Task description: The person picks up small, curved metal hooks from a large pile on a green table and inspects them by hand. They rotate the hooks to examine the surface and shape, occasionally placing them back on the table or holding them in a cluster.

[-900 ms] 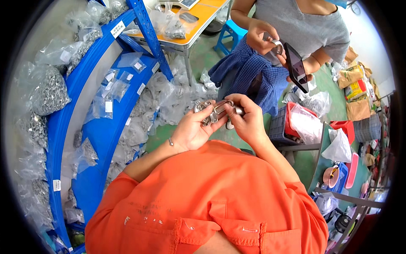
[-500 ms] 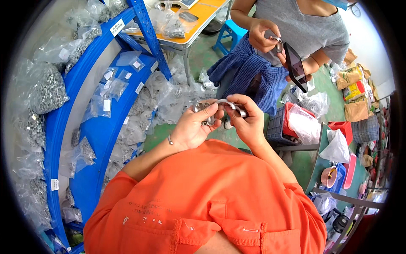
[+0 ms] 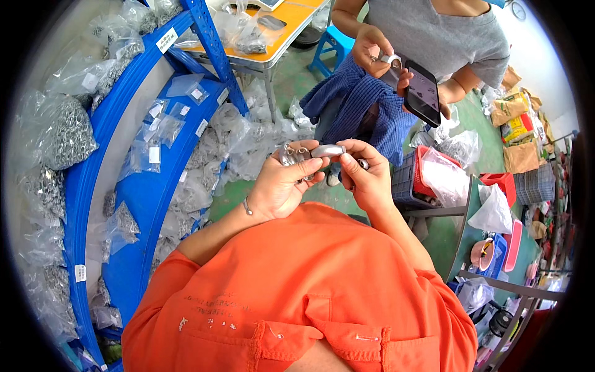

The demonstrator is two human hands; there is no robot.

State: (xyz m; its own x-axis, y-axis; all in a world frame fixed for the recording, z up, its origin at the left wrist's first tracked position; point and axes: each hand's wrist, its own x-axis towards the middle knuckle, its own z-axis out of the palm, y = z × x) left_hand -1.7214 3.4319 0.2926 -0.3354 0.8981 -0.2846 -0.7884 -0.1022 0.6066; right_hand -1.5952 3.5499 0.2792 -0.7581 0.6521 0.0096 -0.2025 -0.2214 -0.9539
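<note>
In front of my chest, my left hand (image 3: 276,188) is closed round a few silver metal pieces with round eyelets (image 3: 290,154). Its thumb and fingertips also touch one end of a smooth, curved silver metal piece (image 3: 327,150). The other end of that piece is pinched by my right hand (image 3: 370,180), where a small round metal part (image 3: 362,163) shows among the fingers. Across from me, a person in a grey shirt has a similar silver piece (image 3: 392,60) in one hand and a black phone (image 3: 423,93) in the other.
Blue shelving (image 3: 145,204) on the left bears clear bags of metal parts (image 3: 68,130). An orange-topped table (image 3: 288,28) and a blue stool (image 3: 333,46) stand farther off. To the right are a grey crate (image 3: 404,180), a red basket (image 3: 427,186) and a green table (image 3: 460,248).
The curved silver piece has turned in my fingers and now shows its broad, smooth face. The other person's phone and silver piece have shifted left, and the phone's screen has tilted more into view.
</note>
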